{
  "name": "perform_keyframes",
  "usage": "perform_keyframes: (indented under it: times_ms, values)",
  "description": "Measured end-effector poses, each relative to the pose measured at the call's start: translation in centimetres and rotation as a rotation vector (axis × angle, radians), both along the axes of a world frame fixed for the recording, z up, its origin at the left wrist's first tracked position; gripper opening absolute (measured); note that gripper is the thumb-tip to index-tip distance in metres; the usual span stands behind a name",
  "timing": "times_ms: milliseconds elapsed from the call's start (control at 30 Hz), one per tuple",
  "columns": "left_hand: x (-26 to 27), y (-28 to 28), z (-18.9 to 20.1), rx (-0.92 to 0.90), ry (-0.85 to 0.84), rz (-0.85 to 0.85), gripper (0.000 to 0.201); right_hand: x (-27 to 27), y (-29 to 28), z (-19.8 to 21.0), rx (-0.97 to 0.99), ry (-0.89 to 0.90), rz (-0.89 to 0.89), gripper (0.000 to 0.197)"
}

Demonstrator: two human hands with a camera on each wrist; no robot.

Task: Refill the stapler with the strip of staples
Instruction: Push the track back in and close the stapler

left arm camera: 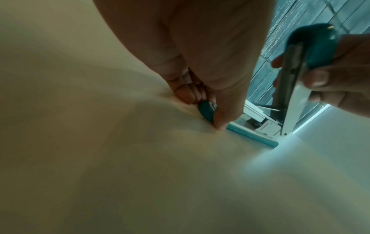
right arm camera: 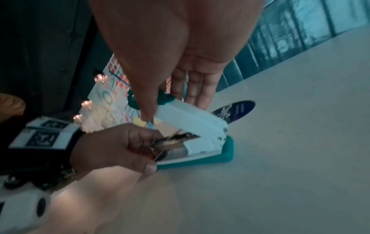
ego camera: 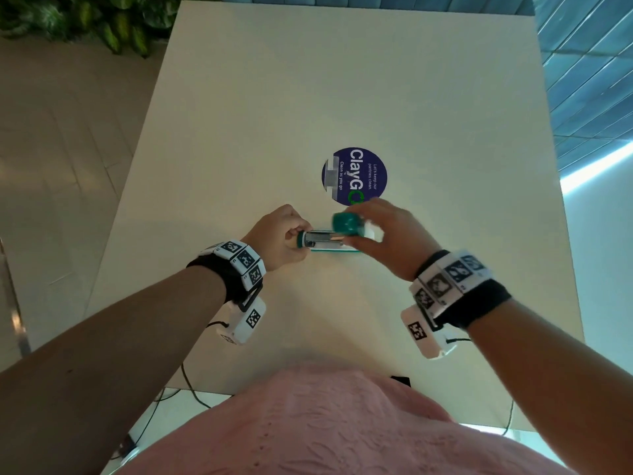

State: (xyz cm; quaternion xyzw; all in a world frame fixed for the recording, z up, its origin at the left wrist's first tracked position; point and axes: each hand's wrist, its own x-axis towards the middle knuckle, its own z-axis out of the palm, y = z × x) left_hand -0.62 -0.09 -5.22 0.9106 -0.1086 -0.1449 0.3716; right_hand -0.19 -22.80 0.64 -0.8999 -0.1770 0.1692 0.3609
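Observation:
A teal and white stapler (ego camera: 322,243) lies on the white table (ego camera: 342,97), hinged open. My left hand (ego camera: 284,234) pinches the teal front end of its base (left arm camera: 206,110) and pins it to the table. My right hand (ego camera: 387,231) holds the raised lid (ego camera: 349,225) between thumb and fingers. In the right wrist view the white lid (right arm camera: 190,117) tilts up from the rear hinge over the teal base (right arm camera: 226,152). The metal magazine (ego camera: 320,237) lies bare between the hands. I cannot tell a staple strip apart from it.
A round blue sticker (ego camera: 354,175) is stuck to the table just beyond the stapler. Leafy plants (ego camera: 102,22) stand past the table's far left corner. Cables (ego camera: 191,389) hang off the near edge by my body. Tiled floor lies to the left.

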Motion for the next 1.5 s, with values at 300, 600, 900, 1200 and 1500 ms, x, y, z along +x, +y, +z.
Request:
perform_keyframes:
  times_ms: [300,600,900,1200,1500]
  values:
    - [-0.1,0.2,-0.4,-0.050,-0.006,0.062,0.036,0.0,3.9,-3.3,-0.295,-0.110,0.167,0.043]
    - [0.1,0.3,-0.5,-0.026,0.007,0.047,0.035,0.1,4.5,-3.3,-0.370,-0.106,0.176,0.039]
    - [0.0,0.3,-0.9,0.001,-0.032,0.028,0.036,0.8,4.7,-2.7,-0.443,-0.035,0.226,0.044]
    - [-0.1,0.3,-0.5,-0.022,-0.025,0.017,0.037,0.8,3.6,-3.0,-0.422,0.025,0.155,0.037]
    - [-1.1,0.9,0.1,0.064,0.022,0.005,0.065,1.0,2.6,-2.6,-0.414,0.060,0.138,0.031]
